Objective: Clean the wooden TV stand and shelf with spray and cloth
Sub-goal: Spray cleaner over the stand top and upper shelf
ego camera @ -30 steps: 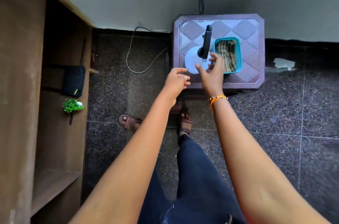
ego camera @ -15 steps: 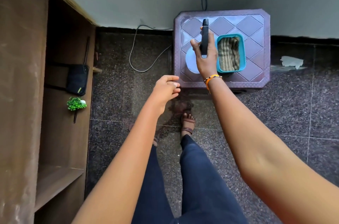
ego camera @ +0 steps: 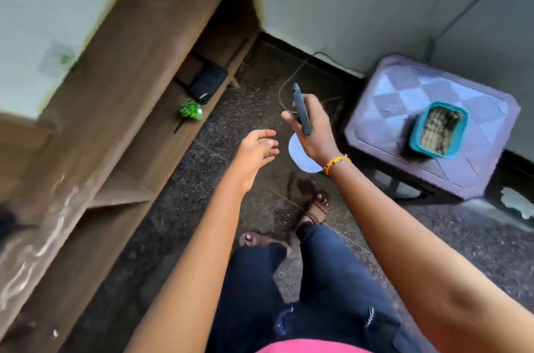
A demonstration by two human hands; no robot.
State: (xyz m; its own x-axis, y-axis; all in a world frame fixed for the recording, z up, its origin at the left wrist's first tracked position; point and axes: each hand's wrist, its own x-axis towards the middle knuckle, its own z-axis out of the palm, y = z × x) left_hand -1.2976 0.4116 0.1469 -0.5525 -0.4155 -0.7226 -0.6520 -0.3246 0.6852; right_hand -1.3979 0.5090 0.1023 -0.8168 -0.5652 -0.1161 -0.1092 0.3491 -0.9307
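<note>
My right hand [ego camera: 313,133] grips a spray bottle [ego camera: 302,150] with a white body and a dark trigger head, held in the air over the floor between the stand and the stool. Just left of it, my left hand [ego camera: 255,150] hangs empty with the fingers loosely apart. The wooden TV stand [ego camera: 121,69] runs along the left, its open shelf facing the floor. A striped cloth [ego camera: 437,130] lies folded in a teal tub [ego camera: 416,140] on the purple plastic stool [ego camera: 404,110] at the right.
On the stand's shelf sit a small black box [ego camera: 208,82] and a little green plant [ego camera: 190,110]. A cable [ego camera: 289,84] runs along the speckled floor by the wall. My sandalled feet [ego camera: 315,205] stand below the hands. A scrap of white paper [ego camera: 517,202] lies right of the stool.
My right hand took hold of the spray bottle on the stool, lifted it off and carried it left. The view has swung toward the TV stand. The left hand stayed empty.
</note>
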